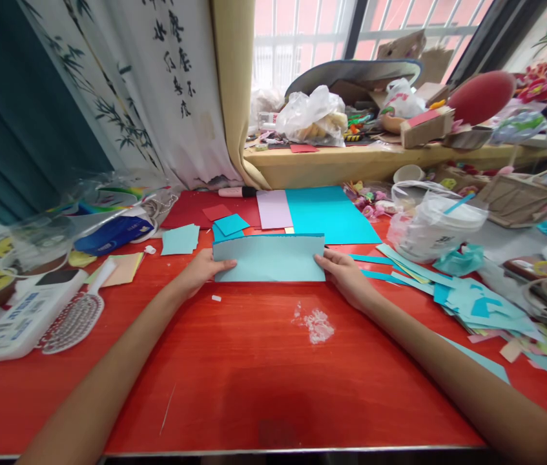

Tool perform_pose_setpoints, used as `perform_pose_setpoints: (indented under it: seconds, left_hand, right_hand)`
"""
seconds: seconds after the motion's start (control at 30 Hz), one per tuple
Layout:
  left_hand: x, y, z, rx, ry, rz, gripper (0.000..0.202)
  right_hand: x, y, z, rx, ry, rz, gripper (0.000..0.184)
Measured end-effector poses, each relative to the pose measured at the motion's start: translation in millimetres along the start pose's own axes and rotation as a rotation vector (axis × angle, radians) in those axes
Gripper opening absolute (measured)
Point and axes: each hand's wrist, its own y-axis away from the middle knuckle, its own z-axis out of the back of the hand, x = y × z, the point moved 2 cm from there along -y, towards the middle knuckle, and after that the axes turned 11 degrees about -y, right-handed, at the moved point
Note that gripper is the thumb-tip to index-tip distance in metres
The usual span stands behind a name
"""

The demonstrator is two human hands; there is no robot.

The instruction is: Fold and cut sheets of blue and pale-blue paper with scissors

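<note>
A long light-blue strip of paper, with a darker blue edge along its top, is held up just above the red table. My left hand grips its left end, thumb in front and fingers behind. At the right end my right hand pinches it the same way. Just behind the strip lie small blue paper squares and a pale blue stack of squares. A larger bright blue sheet and a lilac sheet lie farther back.
Paper offcuts spread over the right side near a white plastic bucket. On the left are a hairbrush and a white box-shaped device. Clear scraps lie in front of my hands. A pink marker lies at the back.
</note>
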Motion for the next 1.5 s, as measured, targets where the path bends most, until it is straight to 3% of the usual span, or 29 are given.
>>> perform_pose_setpoints:
  seconds: [0.23, 0.57, 0.77, 1.23, 1.5]
  left_hand:
    - [0.9, 0.3, 3.1, 0.016, 0.042, -0.019, 0.039]
    - [1.8, -0.1, 3.1, -0.020, 0.205, -0.012, 0.038]
    - [4.6, -0.3, 2.9, -0.004, 0.213, 0.006, 0.036]
    - [4.9, -1.1, 1.1, 0.019, 0.247, -0.004, 0.038]
    - [5.6, -1.5, -0.1, 0.004, 0.192, -0.005, 0.041]
  right_hand:
    - [2.0, 0.2, 1.2, -0.092, 0.036, 0.023, 0.024]
    - [7.7, -0.4, -0.8, 0.046, 0.003, -0.029, 0.025]
    - [6.1, 2.2, -4.2, 0.160, 0.134, 0.004, 0.023]
    - [3.8, 1.5, -4.2, 0.123, 0.128, -0.018, 0.022]
    - [5.6, 3.5, -5.9, 0.015, 0.179, 0.092, 0.020]
